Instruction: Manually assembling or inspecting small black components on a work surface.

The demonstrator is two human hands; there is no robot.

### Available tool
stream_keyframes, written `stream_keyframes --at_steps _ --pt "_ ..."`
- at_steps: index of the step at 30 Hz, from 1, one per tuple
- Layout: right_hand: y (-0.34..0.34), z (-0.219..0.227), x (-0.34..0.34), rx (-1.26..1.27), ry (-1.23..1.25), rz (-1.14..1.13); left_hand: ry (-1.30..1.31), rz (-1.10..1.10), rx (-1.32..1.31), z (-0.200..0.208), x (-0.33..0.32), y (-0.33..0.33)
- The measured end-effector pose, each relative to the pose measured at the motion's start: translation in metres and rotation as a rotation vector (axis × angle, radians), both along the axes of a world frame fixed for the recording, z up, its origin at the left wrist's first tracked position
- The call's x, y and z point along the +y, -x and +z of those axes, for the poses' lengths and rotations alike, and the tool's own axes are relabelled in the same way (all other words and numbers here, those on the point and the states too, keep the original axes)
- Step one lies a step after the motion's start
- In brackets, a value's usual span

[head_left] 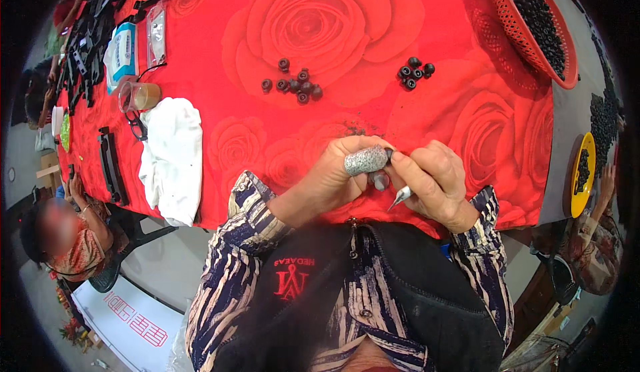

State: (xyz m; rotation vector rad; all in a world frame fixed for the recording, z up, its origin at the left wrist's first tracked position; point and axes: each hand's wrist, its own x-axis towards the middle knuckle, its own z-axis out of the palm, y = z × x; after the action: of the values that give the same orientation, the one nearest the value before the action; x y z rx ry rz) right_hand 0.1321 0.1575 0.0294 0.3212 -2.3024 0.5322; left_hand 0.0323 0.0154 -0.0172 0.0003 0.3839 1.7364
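My left hand (331,177) is closed, its thumb and a finger pinching a small black piece (389,153). A speckled grey cover (365,161) wraps one of its fingers, and another fingertip (380,181) looks dark grey. Close against it, my right hand (432,180) is curled round a slim pointed tool (401,197) with a pale body, its tip aimed down and left. The right thumb and forefinger also meet the black piece. Beyond my hands, a cluster of small round black parts (293,86) sits on the cloth, and a smaller cluster (411,73) to its right.
A red basket (501,20) of black parts stands far right, a yellow plate (575,195) below it. At left lie a white cloth (170,159), a cup (130,97), glasses (137,125), a tissue pack (122,55) and black strips (112,165). People sit at both sides.
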Motion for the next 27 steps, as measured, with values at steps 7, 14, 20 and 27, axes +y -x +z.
stream_keyframes --at_steps 7,14,20,27 --pt "-0.003 0.004 -0.003 -0.106 -0.005 -0.008 -0.006 0.017 0.059 0.004 0.000 0.002" --pt "0.007 0.002 -0.002 -0.077 0.119 -0.116 0.660 0.933 1.657 0.030 -0.005 0.069" --pt "0.011 -0.005 0.001 -0.203 0.218 -0.116 0.800 0.859 1.379 -0.013 -0.009 0.105" --pt "0.012 -0.011 0.000 -0.258 0.215 -0.078 0.684 0.719 1.586 -0.007 0.004 0.094"
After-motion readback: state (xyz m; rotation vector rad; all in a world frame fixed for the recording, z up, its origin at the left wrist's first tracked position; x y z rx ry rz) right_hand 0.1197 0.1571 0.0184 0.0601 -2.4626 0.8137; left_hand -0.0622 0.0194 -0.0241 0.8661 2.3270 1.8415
